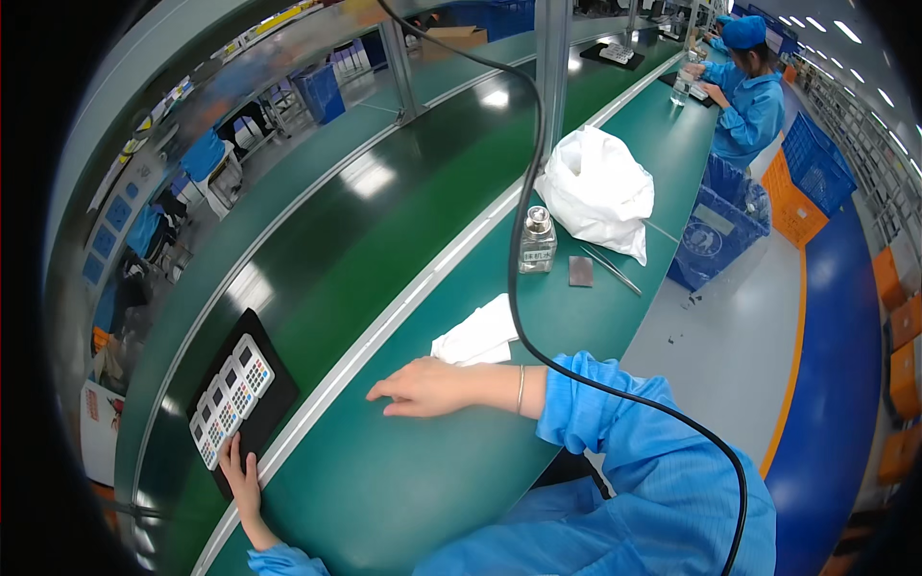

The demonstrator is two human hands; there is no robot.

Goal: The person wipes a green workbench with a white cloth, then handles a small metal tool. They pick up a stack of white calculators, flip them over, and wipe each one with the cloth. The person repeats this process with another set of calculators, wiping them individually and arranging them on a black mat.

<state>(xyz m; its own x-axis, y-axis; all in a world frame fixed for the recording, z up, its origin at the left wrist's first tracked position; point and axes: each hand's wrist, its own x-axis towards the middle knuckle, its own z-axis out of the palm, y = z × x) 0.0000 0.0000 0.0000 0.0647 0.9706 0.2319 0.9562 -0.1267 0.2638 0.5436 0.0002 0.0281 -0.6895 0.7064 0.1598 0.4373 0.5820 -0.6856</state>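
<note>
Head camera: tray of keyed devices on belt, left hand at its near end

Left hand (242, 480): fingers extended and spread, over the near edge of a flat black tray (276, 398). The fingertips lie at the lower end of a row of white devices (230, 401); whether they touch the last one cannot be determined.

Right hand (423, 386): above the green worktable (384, 480), fingers loosely extended, index finger toward the left. It is beside a folded white cloth (478, 333).

Containers:
- Black tray: lies on the dark green conveyor belt (413, 240). The devices sit on it side by side, with dark screens and coloured keys facing up.
- Clear square bottle (538, 242): upright on the worktable, metal cap on top, pale label on the front. Fill level not readable.
- White bag (597, 192): stands behind the bottle, top crumpled. Contents hidden.
- Blue bin (715, 226): on the floor beyond the worktable's edge, lined with clear film. Contents not distinguishable.
- Second black tray (597, 60): farther up the belt, bearing white items too small to identify.

A brown-grey square pad (581, 271) and slim metal tools (615, 271) lie near the bottle. Farther along, a co-worker (754, 101) in blue sits at the same worktable, another clear bottle (680, 91) nearby.
</note>
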